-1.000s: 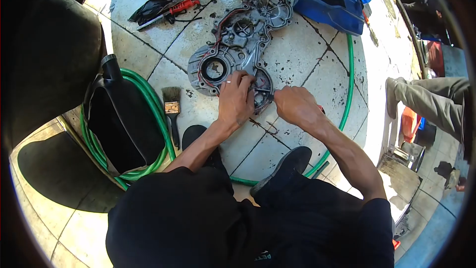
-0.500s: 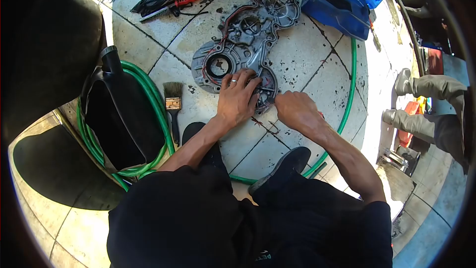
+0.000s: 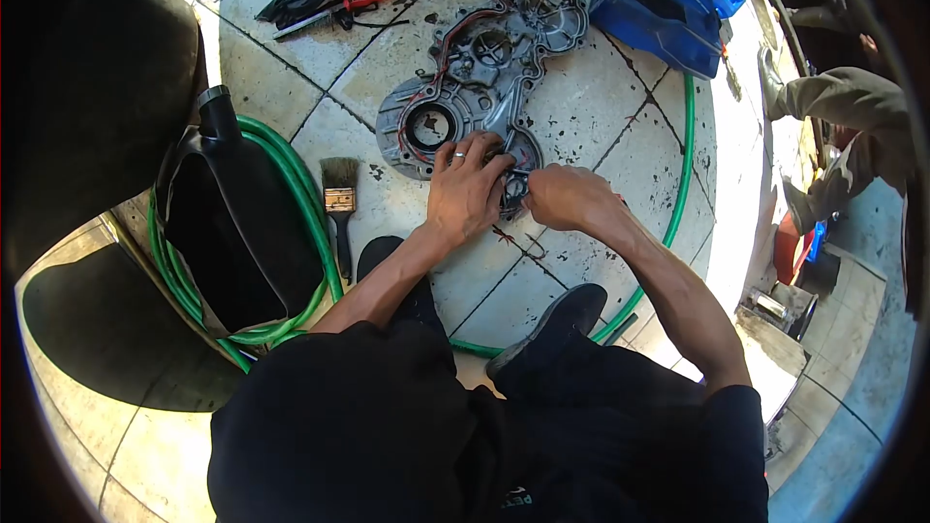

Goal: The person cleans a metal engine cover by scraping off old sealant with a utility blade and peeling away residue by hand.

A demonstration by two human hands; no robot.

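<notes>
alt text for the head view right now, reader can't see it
A person's left hand rests on a grey metal casting on a tiled floor, the right hand fisted at its near end, apparently around a mostly hidden tool. To the left are a paintbrush and a cut-open black jug amid coiled green hose.

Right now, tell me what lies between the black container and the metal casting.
In the head view: a stretch of green hose, then the paintbrush, then floor tile up to the metal casting.

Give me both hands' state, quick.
Left hand: open, fingers resting on the metal cover.
Right hand: closed, apparently around a tool, mostly hidden.
</notes>
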